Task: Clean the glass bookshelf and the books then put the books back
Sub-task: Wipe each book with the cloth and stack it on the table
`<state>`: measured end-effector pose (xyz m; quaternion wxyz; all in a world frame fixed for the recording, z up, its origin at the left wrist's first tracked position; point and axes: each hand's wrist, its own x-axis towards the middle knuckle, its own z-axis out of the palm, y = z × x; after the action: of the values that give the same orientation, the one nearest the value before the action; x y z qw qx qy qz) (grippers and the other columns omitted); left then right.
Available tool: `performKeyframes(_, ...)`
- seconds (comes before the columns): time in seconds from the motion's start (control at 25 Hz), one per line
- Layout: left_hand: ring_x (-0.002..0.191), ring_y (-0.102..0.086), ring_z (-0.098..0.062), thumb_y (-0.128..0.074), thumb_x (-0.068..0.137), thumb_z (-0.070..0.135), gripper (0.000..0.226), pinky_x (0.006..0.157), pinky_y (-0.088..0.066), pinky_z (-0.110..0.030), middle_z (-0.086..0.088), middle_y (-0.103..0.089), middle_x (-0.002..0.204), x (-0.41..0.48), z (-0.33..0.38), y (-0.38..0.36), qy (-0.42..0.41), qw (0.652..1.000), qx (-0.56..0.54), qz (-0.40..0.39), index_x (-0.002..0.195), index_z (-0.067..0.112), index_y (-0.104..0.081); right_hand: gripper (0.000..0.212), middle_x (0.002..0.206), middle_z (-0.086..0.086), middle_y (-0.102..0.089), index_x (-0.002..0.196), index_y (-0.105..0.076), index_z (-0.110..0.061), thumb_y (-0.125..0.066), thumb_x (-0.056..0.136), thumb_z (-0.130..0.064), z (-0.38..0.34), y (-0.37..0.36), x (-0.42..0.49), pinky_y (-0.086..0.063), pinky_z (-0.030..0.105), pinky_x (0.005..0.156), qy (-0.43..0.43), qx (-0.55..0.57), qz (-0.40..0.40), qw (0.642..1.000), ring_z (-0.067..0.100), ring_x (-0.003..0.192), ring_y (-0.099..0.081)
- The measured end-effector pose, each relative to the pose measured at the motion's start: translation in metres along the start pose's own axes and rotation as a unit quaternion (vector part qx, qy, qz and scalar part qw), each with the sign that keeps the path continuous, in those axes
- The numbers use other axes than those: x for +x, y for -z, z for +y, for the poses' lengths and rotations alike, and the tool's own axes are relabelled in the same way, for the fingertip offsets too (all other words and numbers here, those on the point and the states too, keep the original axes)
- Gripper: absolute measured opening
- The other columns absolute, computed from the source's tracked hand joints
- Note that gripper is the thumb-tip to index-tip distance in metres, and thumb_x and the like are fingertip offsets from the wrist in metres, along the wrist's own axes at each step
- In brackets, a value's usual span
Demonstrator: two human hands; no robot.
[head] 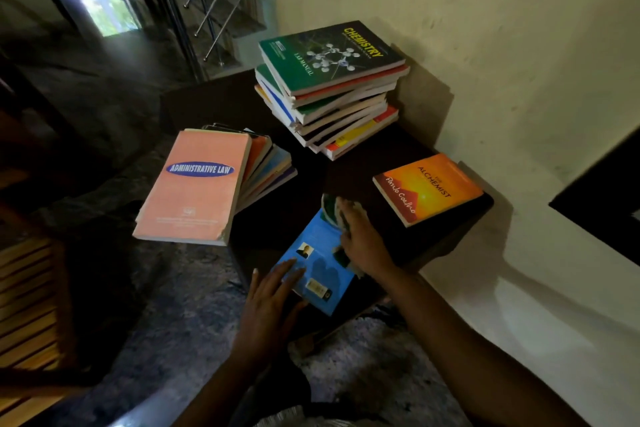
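Fingers (285, 270) of the left hand (270, 305) lie straight and flat on the near corner of a glossy blue paperback (317, 262), holding nothing. I see the right hand (365, 243) with its fingers (346, 218) curled over a crumpled green-and-white cloth (329, 208), pressing it onto the far right edge of the same cover. The book lies flat on a dark, smooth tabletop (207, 100).

Just right of the right fingers rests an orange Alchemist paperback (427, 187). Beyond them, against the rough cream wall (485, 28), I make out a tall stack (343, 118) of soft-cover books, skewed, with a green Chemistry lab manual (332, 52) on top. Left of the left fingers and further off sits a fanned pile (268, 166), topped by a salmon-pink Administrative Law book (197, 191) with worn corners that overhangs the tabletop's edge.
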<state>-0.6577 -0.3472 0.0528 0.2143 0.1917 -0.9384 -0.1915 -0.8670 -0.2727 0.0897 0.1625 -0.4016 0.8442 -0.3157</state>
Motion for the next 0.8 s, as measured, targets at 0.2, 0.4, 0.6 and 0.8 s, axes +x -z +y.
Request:
performKeyframes(0.2, 0.128, -0.043, -0.018, -0.041, 0.087, 0.044, 0.053, 0.099, -0.044, -0.052, -0.003, -0.046, 0.14, -0.01, -0.001, 0.017, 0.115, 0.991, -0.066, 0.007, 0.134, 0.02, -0.048, 0.053, 0.148, 0.004, -0.038, 0.139, -0.043, -0.017, -0.043, 0.086, -0.016, -0.006, -0.038, -0.031, -0.028, 0.04, 0.114, 0.177, -0.144, -0.02, 0.973, 0.021, 0.138, -0.031)
performKeyframes(0.4, 0.128, -0.044, -0.02, -0.037, 0.09, 0.05, 0.057, 0.103, -0.041, -0.047, -0.003, -0.045, 0.141, -0.014, 0.003, 0.018, 0.126, 0.989, -0.072, 0.026, 0.136, 0.017, -0.046, 0.049, 0.142, -0.005, -0.045, 0.134, -0.049, -0.025, -0.039, 0.086, -0.019, -0.006, -0.057, -0.107, -0.026, 0.032, 0.113, 0.27, -0.001, -0.1, 0.958, 0.01, 0.137, -0.032)
performKeyframes(0.6, 0.129, -0.037, -0.014, -0.038, 0.091, 0.051, 0.055, 0.109, -0.03, -0.053, -0.005, -0.051, 0.137, -0.002, 0.018, -0.015, -0.01, 1.0, -0.002, -0.007, 0.135, 0.019, -0.041, 0.061, 0.145, -0.01, -0.038, 0.127, -0.042, -0.056, -0.042, 0.087, -0.01, 0.016, -0.001, -0.131, -0.029, 0.008, 0.104, 0.014, 0.288, 0.03, 0.957, -0.001, 0.135, -0.031)
performKeyframes(0.8, 0.133, -0.031, -0.023, -0.044, 0.082, 0.046, 0.065, 0.112, -0.006, -0.045, -0.004, -0.041, 0.144, 0.004, 0.016, -0.045, -0.119, 0.986, 0.096, -0.06, 0.141, 0.022, -0.033, 0.052, 0.141, -0.011, -0.042, 0.121, -0.047, -0.041, -0.044, 0.092, 0.002, 0.03, 0.037, -0.137, -0.029, 0.009, 0.105, -0.043, 0.279, 0.088, 0.955, 0.002, 0.133, -0.035)
